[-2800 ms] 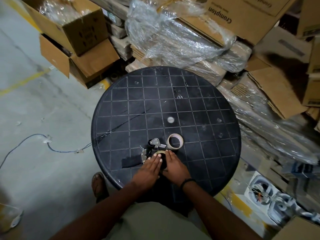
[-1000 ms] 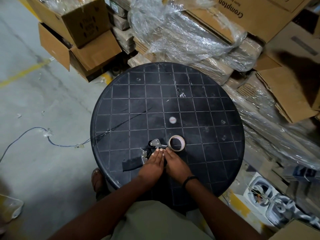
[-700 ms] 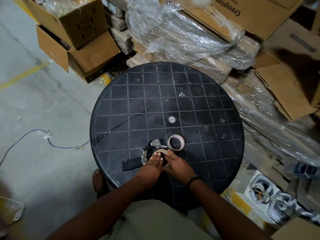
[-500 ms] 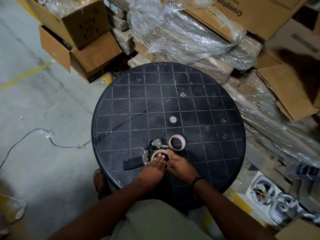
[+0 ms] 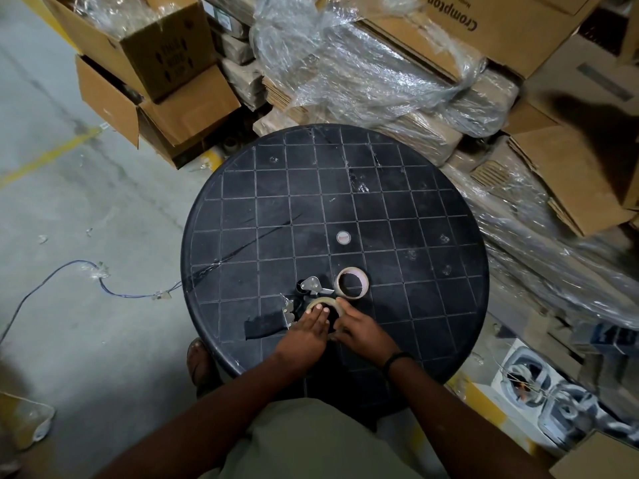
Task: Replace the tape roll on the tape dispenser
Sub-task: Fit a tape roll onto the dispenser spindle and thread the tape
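On the round black table (image 5: 432,188), everything sits at the person's edge of it. The tape dispenser (image 5: 304,299) lies flat there, its black handle pointing off to the person's left, and a tape roll (image 5: 323,301) is lying over its hub. The left hand (image 5: 306,335) rests on top with fingers straight, their tips pressing the roll's rim. The right hand (image 5: 363,331) is beside it with fingers bent toward the roll's edge; whether it actually pinches the roll, I cannot tell. A second roll (image 5: 352,282) lies just beyond the dispenser, touching neither hand. I'd guess the roll is being seated on the hub. If the push lands off-centre it may cock sideways and jam, or the light dispenser may skid on the slick top. The metal parts near the fingertips could nick skin if a hand slips.
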A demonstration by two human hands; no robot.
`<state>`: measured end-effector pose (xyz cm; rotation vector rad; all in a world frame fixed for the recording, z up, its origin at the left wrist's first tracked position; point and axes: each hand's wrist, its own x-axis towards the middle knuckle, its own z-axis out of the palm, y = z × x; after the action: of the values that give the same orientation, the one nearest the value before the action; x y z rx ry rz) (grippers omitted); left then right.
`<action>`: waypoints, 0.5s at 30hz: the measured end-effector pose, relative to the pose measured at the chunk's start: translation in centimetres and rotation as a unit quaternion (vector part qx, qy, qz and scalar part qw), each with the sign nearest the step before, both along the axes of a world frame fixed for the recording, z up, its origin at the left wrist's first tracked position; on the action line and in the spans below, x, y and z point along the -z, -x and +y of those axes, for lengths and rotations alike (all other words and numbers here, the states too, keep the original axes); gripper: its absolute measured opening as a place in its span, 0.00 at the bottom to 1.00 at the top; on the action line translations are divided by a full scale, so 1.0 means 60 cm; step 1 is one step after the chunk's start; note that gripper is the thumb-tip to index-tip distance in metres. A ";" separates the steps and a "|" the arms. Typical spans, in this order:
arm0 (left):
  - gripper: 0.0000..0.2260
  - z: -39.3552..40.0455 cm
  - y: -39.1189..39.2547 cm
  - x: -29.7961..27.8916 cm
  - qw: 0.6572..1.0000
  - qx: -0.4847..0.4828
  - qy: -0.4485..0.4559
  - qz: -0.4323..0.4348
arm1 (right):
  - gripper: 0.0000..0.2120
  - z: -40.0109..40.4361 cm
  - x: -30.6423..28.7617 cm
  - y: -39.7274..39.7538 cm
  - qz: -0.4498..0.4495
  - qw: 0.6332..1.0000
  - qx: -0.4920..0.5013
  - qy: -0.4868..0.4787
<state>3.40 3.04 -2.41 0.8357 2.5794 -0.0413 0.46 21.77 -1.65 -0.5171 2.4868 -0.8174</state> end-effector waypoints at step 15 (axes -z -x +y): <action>0.29 0.004 0.002 -0.017 0.999 -0.028 -0.035 0.013 | 0.05 0.016 0.013 -0.002 0.025 0.999 -0.023 0.040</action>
<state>3.29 3.25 -1.41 0.7913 2.6410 0.0549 0.56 22.71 -2.45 -0.6282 2.4854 -0.8992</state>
